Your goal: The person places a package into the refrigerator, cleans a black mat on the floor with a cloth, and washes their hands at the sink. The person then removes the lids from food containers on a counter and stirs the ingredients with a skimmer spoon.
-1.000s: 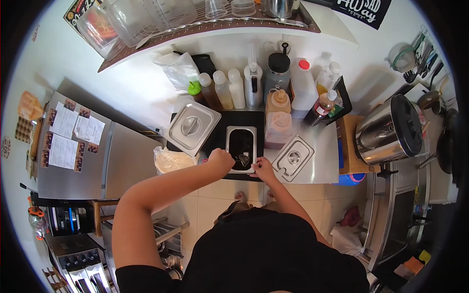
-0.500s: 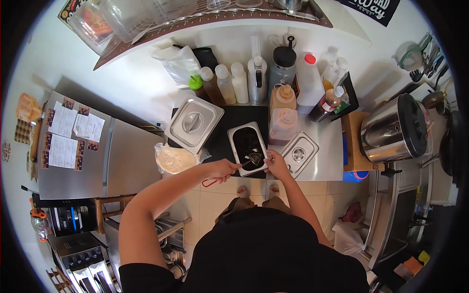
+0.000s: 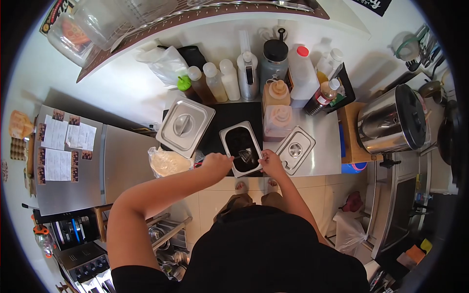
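Observation:
A steel pan (image 3: 223, 141) with dark contents sits tilted on the black mat (image 3: 225, 113) at the counter's front. My left hand (image 3: 218, 165) is closed round the handle of a slotted utensil (image 3: 245, 156), whose head lies inside the pan. At the pan's right rim, my right hand (image 3: 271, 163) pinches the edge. To the left rests a large steel lid (image 3: 184, 126). A smaller steel lid (image 3: 296, 149) lies right of the pan. A plastic bag of pale food (image 3: 170, 162) is beside my left hand.
Behind the pan stand squeeze bottles (image 3: 229, 80), a dark-capped flask (image 3: 274, 63), a red-capped jug (image 3: 302, 75) and sauce containers (image 3: 278, 119). A large steel pot (image 3: 386, 122) is at the right, a fridge (image 3: 129, 158) at the left. A shelf (image 3: 205, 18) overhangs the back.
The pan has turned from straight to tilted. My left hand and the utensil have shifted within and beside it; the red handle end is now mostly hidden. The camera view has moved slightly.

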Demonstrator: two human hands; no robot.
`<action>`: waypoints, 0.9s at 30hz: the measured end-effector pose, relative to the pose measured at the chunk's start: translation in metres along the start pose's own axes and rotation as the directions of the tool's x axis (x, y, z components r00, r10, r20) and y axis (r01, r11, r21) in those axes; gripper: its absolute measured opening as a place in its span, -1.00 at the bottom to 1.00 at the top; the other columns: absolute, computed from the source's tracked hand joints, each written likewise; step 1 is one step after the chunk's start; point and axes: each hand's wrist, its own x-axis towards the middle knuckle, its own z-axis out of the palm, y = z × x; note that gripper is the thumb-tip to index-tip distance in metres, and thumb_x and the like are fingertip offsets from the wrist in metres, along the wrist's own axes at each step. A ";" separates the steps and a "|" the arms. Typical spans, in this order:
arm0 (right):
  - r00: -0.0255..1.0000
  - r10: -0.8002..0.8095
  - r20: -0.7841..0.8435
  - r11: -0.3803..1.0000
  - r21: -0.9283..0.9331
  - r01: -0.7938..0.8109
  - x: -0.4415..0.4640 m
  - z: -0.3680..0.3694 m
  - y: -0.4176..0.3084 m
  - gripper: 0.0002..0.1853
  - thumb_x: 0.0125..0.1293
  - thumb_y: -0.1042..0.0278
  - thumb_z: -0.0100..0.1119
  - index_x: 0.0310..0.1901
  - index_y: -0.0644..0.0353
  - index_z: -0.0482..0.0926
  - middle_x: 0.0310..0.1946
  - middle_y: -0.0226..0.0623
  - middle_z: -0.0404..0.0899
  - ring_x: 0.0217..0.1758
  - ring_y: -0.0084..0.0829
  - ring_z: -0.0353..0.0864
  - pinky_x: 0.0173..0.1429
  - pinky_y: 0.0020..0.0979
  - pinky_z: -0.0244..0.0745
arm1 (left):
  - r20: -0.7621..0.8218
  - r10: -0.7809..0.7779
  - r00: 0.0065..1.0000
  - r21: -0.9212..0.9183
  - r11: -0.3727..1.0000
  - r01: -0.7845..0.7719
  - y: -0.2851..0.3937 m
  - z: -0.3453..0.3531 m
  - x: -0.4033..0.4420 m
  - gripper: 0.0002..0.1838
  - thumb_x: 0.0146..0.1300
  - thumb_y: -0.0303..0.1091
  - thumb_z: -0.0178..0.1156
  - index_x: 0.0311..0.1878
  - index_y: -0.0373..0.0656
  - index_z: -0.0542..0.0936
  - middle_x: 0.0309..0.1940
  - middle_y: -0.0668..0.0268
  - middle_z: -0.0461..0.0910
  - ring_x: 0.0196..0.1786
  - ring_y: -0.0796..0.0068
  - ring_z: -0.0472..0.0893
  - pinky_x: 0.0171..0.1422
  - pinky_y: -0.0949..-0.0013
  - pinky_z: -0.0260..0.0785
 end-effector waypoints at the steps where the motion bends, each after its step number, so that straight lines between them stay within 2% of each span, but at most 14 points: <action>1: 1.000 -0.015 0.003 1.000 -0.007 0.015 0.000 0.000 0.001 -0.73 0.01 0.61 0.06 -0.19 0.35 0.34 -0.59 -0.37 0.31 -0.58 -0.58 0.39 -0.62 -0.54 0.48 | 0.001 0.005 1.000 0.000 1.000 -0.005 -0.002 -0.003 -0.004 -0.41 0.00 -0.49 -0.01 0.18 0.04 0.20 -0.61 0.28 0.48 -0.51 0.34 0.55 -0.52 0.35 0.38; 5: 0.999 -0.032 0.015 0.999 -0.008 0.032 0.004 -0.004 0.001 -0.73 0.02 0.60 0.06 -0.18 0.35 0.35 -0.59 -0.36 0.33 -0.60 -0.58 0.40 -0.62 -0.55 0.46 | -0.010 0.037 0.999 0.050 0.998 -0.037 -0.015 -0.013 -0.023 -0.42 0.02 -0.49 -0.03 0.18 0.06 0.21 -0.62 0.29 0.48 -0.52 0.35 0.54 -0.54 0.36 0.37; 8: 0.997 -0.073 -0.021 0.997 -0.005 0.073 0.011 -0.009 0.008 -0.72 0.02 0.56 0.08 -0.18 0.34 0.35 -0.58 -0.36 0.36 -0.61 -0.57 0.41 -0.61 -0.55 0.45 | -0.066 0.005 0.998 -0.033 0.999 -0.007 -0.018 -0.017 -0.028 -0.43 0.01 -0.49 -0.04 0.17 0.09 0.23 -0.63 0.29 0.49 -0.55 0.34 0.54 -0.53 0.35 0.37; 9: 0.995 -0.091 -0.042 0.996 -0.002 0.091 0.010 -0.009 0.007 -0.71 0.02 0.54 0.09 -0.17 0.33 0.36 -0.58 -0.35 0.37 -0.61 -0.57 0.41 -0.61 -0.55 0.45 | -0.063 0.005 0.998 -0.032 0.999 -0.007 -0.021 -0.016 -0.027 -0.43 0.01 -0.49 -0.04 0.17 0.09 0.23 -0.63 0.29 0.49 -0.55 0.34 0.54 -0.53 0.35 0.37; 12: 0.988 -0.094 -0.125 0.995 0.021 0.097 0.005 -0.007 0.007 -0.73 0.04 0.47 0.11 -0.21 0.34 0.37 -0.57 -0.33 0.39 -0.60 -0.56 0.44 -0.59 -0.54 0.46 | 0.009 -0.028 1.000 -0.223 0.974 0.030 -0.030 -0.014 -0.023 -0.42 -0.01 -0.52 -0.06 0.16 0.12 0.24 -0.61 0.24 0.49 -0.55 0.29 0.53 -0.48 0.32 0.38; 14: 0.981 -0.093 -0.168 0.995 0.032 0.100 -0.002 -0.006 0.004 -0.74 0.05 0.44 0.12 -0.22 0.35 0.37 -0.56 -0.32 0.40 -0.59 -0.55 0.45 -0.58 -0.54 0.46 | 0.010 -0.035 0.999 -0.246 0.969 0.037 -0.032 -0.012 -0.024 -0.41 -0.02 -0.52 -0.06 0.16 0.13 0.25 -0.61 0.22 0.49 -0.54 0.27 0.53 -0.47 0.30 0.38; 17: 0.960 0.265 -0.094 0.954 0.171 -0.247 -0.020 0.000 -0.002 -0.71 0.08 0.35 0.11 -0.24 0.36 0.35 -0.53 -0.26 0.44 -0.53 -0.50 0.51 -0.51 -0.50 0.49 | 0.014 -0.045 0.999 -0.289 0.956 0.047 -0.033 -0.013 -0.028 -0.40 -0.04 -0.54 -0.08 0.15 0.14 0.26 -0.61 0.18 0.49 -0.52 0.23 0.52 -0.43 0.27 0.38; 18: 0.959 0.268 -0.098 0.953 0.173 -0.248 -0.023 0.004 -0.001 -0.71 0.08 0.35 0.11 -0.24 0.36 0.35 -0.53 -0.26 0.44 -0.53 -0.50 0.51 -0.51 -0.50 0.49 | 0.000 -0.093 0.996 -0.259 0.962 0.090 -0.031 -0.014 -0.032 -0.40 -0.05 -0.54 -0.08 0.14 0.14 0.27 -0.61 0.16 0.49 -0.52 0.21 0.52 -0.43 0.26 0.38; 20: 0.919 0.357 0.165 0.873 0.292 -0.391 -0.028 0.012 0.002 -0.70 0.10 0.34 0.09 -0.22 0.37 0.32 -0.51 -0.23 0.46 -0.50 -0.46 0.53 -0.48 -0.49 0.50 | -0.036 -0.187 0.982 -0.198 0.964 0.176 -0.028 -0.019 -0.039 -0.41 -0.05 -0.55 -0.09 0.13 0.14 0.28 -0.60 0.13 0.49 -0.50 0.19 0.52 -0.41 0.24 0.37; 21: 0.877 0.378 0.297 0.820 0.333 -0.466 -0.030 0.016 0.004 -0.69 0.11 0.33 0.08 -0.21 0.37 0.30 -0.49 -0.21 0.46 -0.49 -0.44 0.54 -0.47 -0.49 0.50 | -0.038 -0.183 0.982 -0.196 0.965 0.172 -0.028 -0.020 -0.040 -0.41 -0.05 -0.55 -0.09 0.13 0.14 0.28 -0.60 0.13 0.49 -0.50 0.19 0.52 -0.41 0.24 0.37; 22: 0.878 0.377 0.294 0.820 0.335 -0.465 -0.031 0.020 0.007 -0.69 0.11 0.33 0.08 -0.21 0.37 0.30 -0.49 -0.21 0.46 -0.49 -0.44 0.54 -0.47 -0.49 0.50 | -0.042 -0.167 0.985 -0.215 0.964 0.154 -0.030 -0.022 -0.041 -0.44 -0.02 -0.53 -0.10 0.12 0.14 0.29 -0.58 0.13 0.50 -0.49 0.19 0.52 -0.39 0.23 0.38; 25: 0.964 0.218 0.150 0.837 0.480 -0.264 -0.028 0.032 0.018 -0.71 0.09 0.37 0.08 -0.24 0.37 0.29 -0.48 -0.16 0.47 -0.54 -0.39 0.54 -0.52 -0.47 0.51 | -0.052 -0.133 0.990 -0.247 0.962 0.116 -0.035 -0.022 -0.039 -0.50 0.04 -0.49 -0.12 0.11 0.14 0.31 -0.52 0.15 0.52 -0.45 0.19 0.54 -0.36 0.23 0.40; 27: 0.971 0.207 0.123 0.852 0.464 -0.240 -0.024 0.031 0.022 -0.70 0.09 0.39 0.06 -0.20 0.36 0.26 -0.47 -0.15 0.47 -0.54 -0.38 0.54 -0.52 -0.46 0.51 | -0.090 -0.094 0.991 -0.548 0.836 0.030 -0.038 -0.005 -0.022 -0.53 0.05 -0.47 -0.13 0.09 0.10 0.33 -0.51 0.10 0.51 -0.44 0.13 0.52 -0.34 0.19 0.38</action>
